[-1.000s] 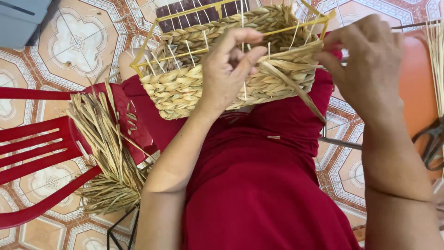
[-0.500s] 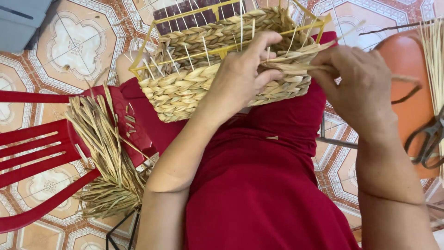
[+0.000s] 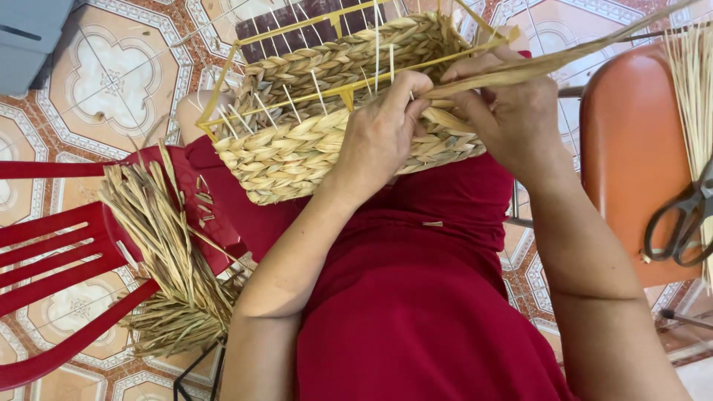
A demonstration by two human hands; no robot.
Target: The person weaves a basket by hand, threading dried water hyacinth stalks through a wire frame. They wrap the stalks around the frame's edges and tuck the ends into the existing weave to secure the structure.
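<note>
On my lap rests a half-woven rectangular basket of braided straw. My left hand pinches its rim; my right hand grips a long flat straw strand, pulled taut. Pulling harder could snap it, I judge.

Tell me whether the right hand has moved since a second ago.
Yes. The right hand has shifted left toward the basket, away from the orange chair, now pulling a strand.

Half-woven straw basket tilted on lap; strand taut (flat).
</note>
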